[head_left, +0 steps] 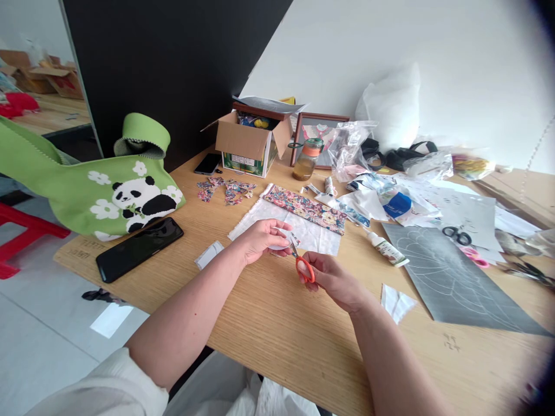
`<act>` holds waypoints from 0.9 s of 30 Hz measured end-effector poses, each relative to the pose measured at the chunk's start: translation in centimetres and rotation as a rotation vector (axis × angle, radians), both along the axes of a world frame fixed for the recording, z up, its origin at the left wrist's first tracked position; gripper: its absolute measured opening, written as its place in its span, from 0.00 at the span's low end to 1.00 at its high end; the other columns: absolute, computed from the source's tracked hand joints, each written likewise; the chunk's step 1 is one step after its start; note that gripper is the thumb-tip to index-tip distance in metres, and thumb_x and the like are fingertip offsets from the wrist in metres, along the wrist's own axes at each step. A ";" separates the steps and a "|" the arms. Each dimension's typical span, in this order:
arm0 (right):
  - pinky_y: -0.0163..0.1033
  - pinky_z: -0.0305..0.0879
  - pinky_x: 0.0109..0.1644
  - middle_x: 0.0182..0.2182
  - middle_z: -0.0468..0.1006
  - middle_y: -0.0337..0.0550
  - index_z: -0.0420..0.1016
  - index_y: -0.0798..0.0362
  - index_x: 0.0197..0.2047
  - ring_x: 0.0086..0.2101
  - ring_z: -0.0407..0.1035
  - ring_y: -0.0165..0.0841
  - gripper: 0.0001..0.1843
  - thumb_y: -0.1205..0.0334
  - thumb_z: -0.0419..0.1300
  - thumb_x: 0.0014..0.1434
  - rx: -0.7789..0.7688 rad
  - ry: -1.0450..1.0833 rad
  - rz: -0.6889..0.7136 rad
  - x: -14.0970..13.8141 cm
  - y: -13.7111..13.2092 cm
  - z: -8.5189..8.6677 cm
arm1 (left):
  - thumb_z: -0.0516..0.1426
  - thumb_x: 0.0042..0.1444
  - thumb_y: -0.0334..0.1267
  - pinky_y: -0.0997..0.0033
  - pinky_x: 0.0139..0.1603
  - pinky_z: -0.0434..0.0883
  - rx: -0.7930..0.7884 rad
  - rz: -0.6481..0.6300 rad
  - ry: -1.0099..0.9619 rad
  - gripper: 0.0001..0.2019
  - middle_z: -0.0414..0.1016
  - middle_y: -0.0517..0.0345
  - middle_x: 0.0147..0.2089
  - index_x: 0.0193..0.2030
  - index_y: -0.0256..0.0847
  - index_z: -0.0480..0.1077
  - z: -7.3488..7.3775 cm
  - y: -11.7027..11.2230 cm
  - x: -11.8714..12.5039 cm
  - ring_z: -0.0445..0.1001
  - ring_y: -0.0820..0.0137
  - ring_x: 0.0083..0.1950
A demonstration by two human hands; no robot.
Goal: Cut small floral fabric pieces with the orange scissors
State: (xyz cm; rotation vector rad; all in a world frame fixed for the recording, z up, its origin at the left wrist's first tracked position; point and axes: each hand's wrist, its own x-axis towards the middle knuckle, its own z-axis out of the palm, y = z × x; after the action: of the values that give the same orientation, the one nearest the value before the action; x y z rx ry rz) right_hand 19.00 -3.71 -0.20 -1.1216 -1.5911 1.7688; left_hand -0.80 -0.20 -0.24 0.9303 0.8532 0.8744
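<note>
Two hands meet above the table point(277, 323): the left hand point(260, 238) pinches a small white scrap point(281, 238), and the right hand point(332, 278) grips orange scissors point(302, 264), blades at the scrap's edge. Just behind lies white cloth point(303, 230) with a floral strip point(306, 208). A glue bottle point(385, 248) sits to the right, a phone point(139, 248) and a panda bag point(104, 190) to the left.

No lettering anywhere on the table can be read.

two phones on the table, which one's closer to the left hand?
The large black phone beside the panda bag, lying nearer the left hand. The other phone sits far back by the cardboard box.
</note>
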 end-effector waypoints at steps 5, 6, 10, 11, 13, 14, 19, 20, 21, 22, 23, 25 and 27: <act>0.35 0.50 0.25 0.22 0.67 0.35 0.65 0.54 0.27 0.21 0.55 0.25 0.25 0.40 0.67 0.49 0.002 0.002 0.004 0.0 0.0 0.0 | 0.64 0.43 0.29 0.67 0.34 0.70 0.022 -0.025 0.008 0.22 0.71 0.57 0.31 0.47 0.31 0.68 -0.1 0.0 0.0 0.76 0.69 0.30; 0.35 0.50 0.25 0.22 0.67 0.35 0.66 0.54 0.27 0.21 0.55 0.25 0.25 0.40 0.67 0.49 0.001 -0.001 0.002 0.0 0.0 0.0 | 0.64 0.43 0.29 0.68 0.34 0.70 0.025 -0.030 0.008 0.22 0.71 0.57 0.30 0.47 0.31 0.68 -0.1 0.0 0.0 0.76 0.69 0.30; 0.35 0.50 0.25 0.22 0.67 0.35 0.66 0.54 0.27 0.21 0.55 0.25 0.25 0.40 0.67 0.48 -0.004 -0.018 -0.004 0.0 -0.1 0.0 | 0.64 0.43 0.29 0.68 0.33 0.70 0.026 -0.042 0.001 0.22 0.72 0.56 0.30 0.47 0.31 0.68 -0.3 0.0 0.0 0.76 0.69 0.30; 0.35 0.50 0.25 0.22 0.67 0.35 0.66 0.54 0.27 0.21 0.56 0.25 0.25 0.40 0.68 0.48 -0.004 -0.020 -0.004 0.0 -0.1 0.0 | 0.64 0.42 0.29 0.68 0.34 0.70 0.023 -0.043 0.000 0.23 0.72 0.56 0.30 0.48 0.31 0.68 -0.3 0.0 0.0 0.76 0.68 0.30; 0.35 0.50 0.25 0.22 0.67 0.36 0.66 0.54 0.27 0.21 0.56 0.25 0.25 0.41 0.68 0.48 -0.001 -0.026 -0.007 0.0 -0.1 0.0 | 0.65 0.42 0.29 0.67 0.34 0.71 0.018 -0.040 -0.004 0.23 0.72 0.56 0.31 0.47 0.31 0.68 -0.3 0.0 0.0 0.76 0.68 0.30; 0.35 0.50 0.25 0.22 0.67 0.36 0.66 0.54 0.27 0.21 0.56 0.25 0.25 0.40 0.67 0.48 0.002 -0.030 -0.009 0.0 -0.1 0.0 | 0.65 0.42 0.29 0.67 0.34 0.71 0.016 -0.039 -0.007 0.23 0.72 0.56 0.31 0.47 0.31 0.68 -0.2 0.0 0.0 0.77 0.67 0.30; 0.35 0.51 0.25 0.22 0.67 0.35 0.66 0.53 0.27 0.22 0.56 0.25 0.25 0.40 0.67 0.48 0.015 -0.042 -0.015 0.0 -0.1 0.0 | 0.66 0.42 0.29 0.66 0.35 0.71 0.009 -0.033 -0.010 0.24 0.71 0.57 0.30 0.47 0.31 0.68 -0.2 0.0 0.1 0.77 0.68 0.30; 0.35 0.51 0.25 0.22 0.67 0.35 0.66 0.53 0.27 0.22 0.56 0.25 0.25 0.40 0.67 0.48 0.017 -0.042 -0.016 0.0 -0.1 0.0 | 0.66 0.42 0.29 0.66 0.35 0.71 0.007 -0.031 -0.010 0.24 0.71 0.57 0.30 0.47 0.31 0.68 -0.2 0.0 0.1 0.77 0.68 0.30; 0.35 0.51 0.25 0.22 0.67 0.35 0.66 0.53 0.27 0.21 0.56 0.25 0.25 0.40 0.67 0.47 0.019 -0.043 -0.018 0.0 -0.1 -0.1 | 0.66 0.41 0.29 0.66 0.35 0.71 0.005 -0.030 -0.009 0.24 0.71 0.57 0.30 0.48 0.31 0.68 -0.2 0.0 0.1 0.77 0.68 0.30; 0.35 0.51 0.25 0.21 0.66 0.35 0.66 0.53 0.27 0.21 0.56 0.25 0.25 0.40 0.67 0.48 0.022 -0.044 -0.020 0.0 0.0 -0.1 | 0.66 0.41 0.29 0.66 0.35 0.71 0.004 -0.029 -0.008 0.24 0.72 0.57 0.30 0.48 0.31 0.68 -0.2 0.0 0.1 0.77 0.68 0.30; 0.35 0.51 0.25 0.21 0.66 0.34 0.65 0.53 0.27 0.21 0.56 0.25 0.25 0.39 0.67 0.48 0.025 -0.047 -0.021 0.0 0.0 -0.1 | 0.66 0.41 0.28 0.66 0.35 0.71 0.005 -0.029 -0.009 0.24 0.72 0.57 0.30 0.48 0.31 0.68 -0.1 0.0 0.1 0.77 0.67 0.30; 0.34 0.50 0.25 0.21 0.66 0.34 0.65 0.53 0.27 0.21 0.55 0.25 0.26 0.39 0.67 0.48 0.032 -0.057 -0.021 0.0 0.0 -0.1 | 0.65 0.42 0.28 0.67 0.35 0.71 0.003 -0.027 -0.010 0.23 0.72 0.56 0.30 0.48 0.31 0.68 -0.1 0.0 0.1 0.77 0.67 0.30; 0.34 0.50 0.24 0.21 0.66 0.34 0.65 0.53 0.26 0.21 0.55 0.25 0.26 0.38 0.66 0.48 0.039 -0.069 -0.022 0.0 -0.1 0.0 | 0.65 0.42 0.28 0.67 0.34 0.71 0.001 -0.025 -0.010 0.23 0.72 0.57 0.30 0.47 0.31 0.68 -0.1 0.0 0.0 0.77 0.67 0.30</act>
State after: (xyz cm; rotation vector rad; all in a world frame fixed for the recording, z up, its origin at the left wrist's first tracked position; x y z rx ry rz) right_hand 18.96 -3.77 -0.21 -1.1886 -1.6403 1.6948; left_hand -0.77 -0.22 -0.30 0.9352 0.8311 0.8578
